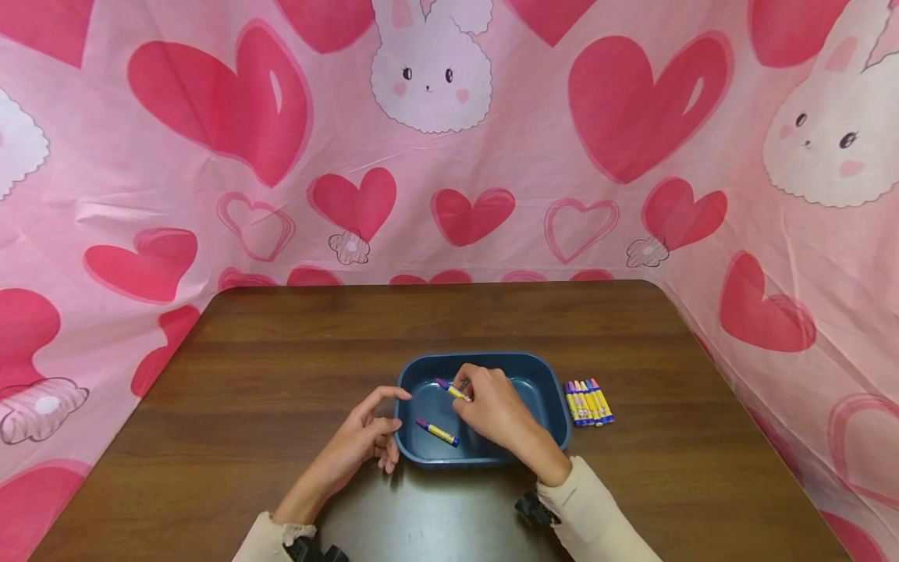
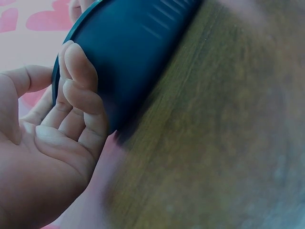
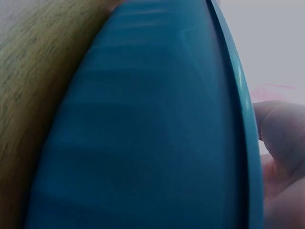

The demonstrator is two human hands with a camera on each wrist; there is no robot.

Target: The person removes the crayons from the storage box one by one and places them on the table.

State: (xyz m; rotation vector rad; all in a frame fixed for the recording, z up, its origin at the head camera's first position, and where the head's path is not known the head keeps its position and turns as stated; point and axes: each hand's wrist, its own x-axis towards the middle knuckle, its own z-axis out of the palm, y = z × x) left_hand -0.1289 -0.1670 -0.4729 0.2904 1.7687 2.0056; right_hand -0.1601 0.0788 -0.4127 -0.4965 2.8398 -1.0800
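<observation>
A dark blue tray (image 1: 485, 459) sits on the table before me. Inside it, my right hand (image 1: 495, 406) pinches a yellow-wrapped crayon (image 1: 453, 389) with a purple tip. A second purple-tipped crayon (image 1: 437, 432) lies on the tray floor, nearer me and to the left. At the tray's left end, my left hand (image 1: 361, 437) touches the rim with index finger and thumb, its other fingers loosely bent beside the outer wall. The left wrist view shows those fingers (image 2: 81, 98) against the side. In the right wrist view the tray wall (image 3: 143, 119) hides most of the hand and the crayon.
Several crayons (image 1: 588, 403) lie side by side in a row on the table, just right of the tray. Brown wood tabletop (image 1: 295, 336) surrounds the tray. A pink cloth (image 1: 414, 168) with hearts and rabbits hangs behind the table and along both sides.
</observation>
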